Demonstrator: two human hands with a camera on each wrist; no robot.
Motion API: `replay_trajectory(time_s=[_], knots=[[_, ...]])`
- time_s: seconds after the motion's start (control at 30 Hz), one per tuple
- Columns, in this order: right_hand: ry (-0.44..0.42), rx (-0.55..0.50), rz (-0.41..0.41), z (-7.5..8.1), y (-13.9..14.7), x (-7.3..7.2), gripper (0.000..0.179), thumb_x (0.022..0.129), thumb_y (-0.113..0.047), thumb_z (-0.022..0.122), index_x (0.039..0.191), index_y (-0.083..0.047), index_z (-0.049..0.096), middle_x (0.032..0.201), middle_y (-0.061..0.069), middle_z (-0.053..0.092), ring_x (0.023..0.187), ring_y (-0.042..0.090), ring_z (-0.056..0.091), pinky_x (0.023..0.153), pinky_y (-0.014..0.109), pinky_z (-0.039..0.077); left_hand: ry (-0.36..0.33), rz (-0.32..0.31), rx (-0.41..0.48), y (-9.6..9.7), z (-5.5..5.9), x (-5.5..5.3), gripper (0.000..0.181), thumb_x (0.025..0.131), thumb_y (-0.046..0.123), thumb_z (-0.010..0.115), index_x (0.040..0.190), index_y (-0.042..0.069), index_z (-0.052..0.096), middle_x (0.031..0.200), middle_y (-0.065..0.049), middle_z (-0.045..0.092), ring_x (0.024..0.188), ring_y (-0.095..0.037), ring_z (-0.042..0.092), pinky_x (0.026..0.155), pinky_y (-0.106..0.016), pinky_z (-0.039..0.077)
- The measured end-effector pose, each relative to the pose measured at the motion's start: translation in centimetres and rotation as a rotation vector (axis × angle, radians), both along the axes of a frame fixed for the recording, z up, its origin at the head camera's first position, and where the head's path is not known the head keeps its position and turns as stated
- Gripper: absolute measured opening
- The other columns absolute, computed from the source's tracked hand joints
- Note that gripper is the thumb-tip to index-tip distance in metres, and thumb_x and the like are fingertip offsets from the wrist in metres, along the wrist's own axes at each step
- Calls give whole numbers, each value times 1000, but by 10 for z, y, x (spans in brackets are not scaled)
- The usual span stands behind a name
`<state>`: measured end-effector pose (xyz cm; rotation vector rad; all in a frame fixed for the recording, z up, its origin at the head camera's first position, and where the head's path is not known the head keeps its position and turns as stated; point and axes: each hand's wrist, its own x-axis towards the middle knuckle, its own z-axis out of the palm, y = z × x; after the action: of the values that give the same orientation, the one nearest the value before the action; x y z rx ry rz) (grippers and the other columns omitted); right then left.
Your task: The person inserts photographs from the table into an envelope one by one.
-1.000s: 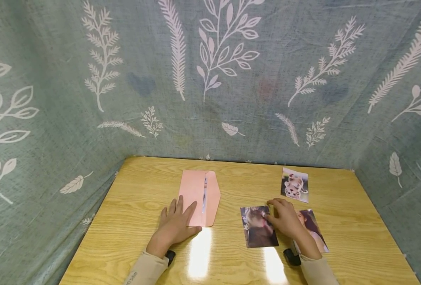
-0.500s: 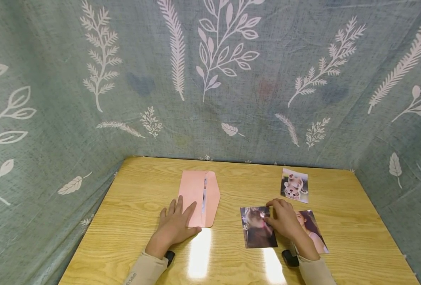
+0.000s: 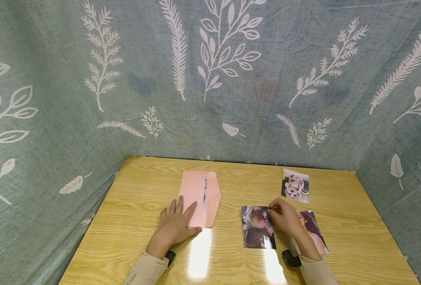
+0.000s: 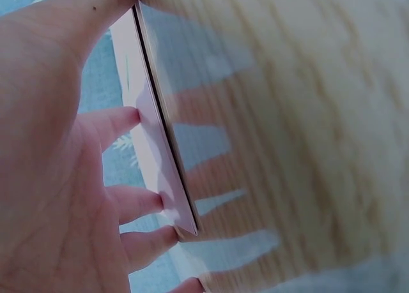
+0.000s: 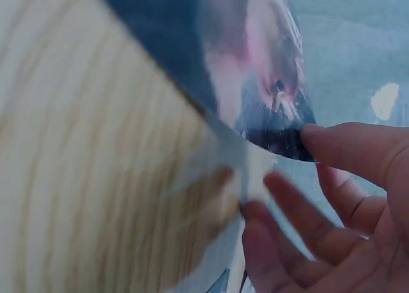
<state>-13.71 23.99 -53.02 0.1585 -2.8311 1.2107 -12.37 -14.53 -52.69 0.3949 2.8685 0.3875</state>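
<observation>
Right hand [image 3: 284, 217]: thumb has drawn back over the last half second toward the upper right corner of the dark print [image 3: 257, 229]; glare on the print has moved to its lower edge. Left hand [image 3: 174, 223] and envelope [image 3: 191, 186] show no clear change.

Nearest, bottom edge of frame: two beige sleeves [image 3: 147, 270], left one lettered, and a black wrist device [image 3: 170, 257] at each wrist. Two bright reflections lie on the bench [image 3: 142, 190], lower centre.

Left hand, lower left of centre: fingers spread apart, palm down, fingertips on the lower left part of the pink envelope; thumb at its bottom edge.

Right hand, lower right of centre: thumb and index clamped on the print's corner, the other fingers loosely bent below; right wrist view shows the corner curving upward. Print lies right of centre, lower part of frame; subject hard to make out.

Right of it, partly behind the forearm: portrait print [image 3: 313, 233], tilted.

Envelope, centre left: flap unfolded to the right, printed paper visible in the slit.

Farther, right of centre near the back edge: animal print [image 3: 295, 186].

Behind the bench, filling the upper frame: grey-green cloth [image 3: 210, 126] with white leaf sprigs.
</observation>
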Motion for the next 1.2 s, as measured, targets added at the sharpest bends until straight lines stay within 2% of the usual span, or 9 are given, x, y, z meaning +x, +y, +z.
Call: replay_trajectory(time_s=[0.13, 0.3, 0.63, 0.8, 1.2], knots=[[-109, -162, -29, 5, 0, 0, 9, 93, -2, 68, 100, -2, 62, 87, 5, 66, 79, 17, 63, 65, 28, 51, -4, 2, -3, 0, 0, 0, 87, 87, 67, 64, 158, 27, 34, 162, -27, 13, 146, -49, 15, 108, -72, 16], [-151, -296, -25, 7, 3, 1, 13, 96, 0, 65, 106, 5, 59, 86, 10, 66, 75, 16, 61, 63, 25, 50, -6, 3, -6, 0, 1, 0, 87, 87, 67, 63, 158, 27, 34, 162, -27, 13, 146, -49, 15, 108, -72, 16], [-279, -532, -61, 9, 5, -1, 30, 99, -5, 62, 124, 9, 52, 91, 12, 65, 64, 18, 58, 59, 35, 55, 1, 1, -7, 0, -1, 0, 87, 87, 67, 64, 158, 27, 34, 162, -27, 13, 146, -49, 15, 108, -72, 17], [-298, -602, -66, 9, 4, -2, 28, 99, -3, 61, 123, 10, 52, 89, 10, 63, 66, 16, 57, 60, 35, 56, 3, 3, -3, 0, 0, 0, 87, 86, 67, 64, 158, 27, 35, 161, -28, 14, 146, -49, 16, 108, -72, 17], [-294, -641, -89, 19, -6, -10, 30, 99, -3, 61, 124, 10, 51, 88, 7, 63, 63, 15, 57, 56, 35, 56, 0, 3, 4, 0, 3, 0, 85, 87, 66, 64, 157, 26, 36, 161, -28, 14, 146, -49, 16, 108, -72, 17]])
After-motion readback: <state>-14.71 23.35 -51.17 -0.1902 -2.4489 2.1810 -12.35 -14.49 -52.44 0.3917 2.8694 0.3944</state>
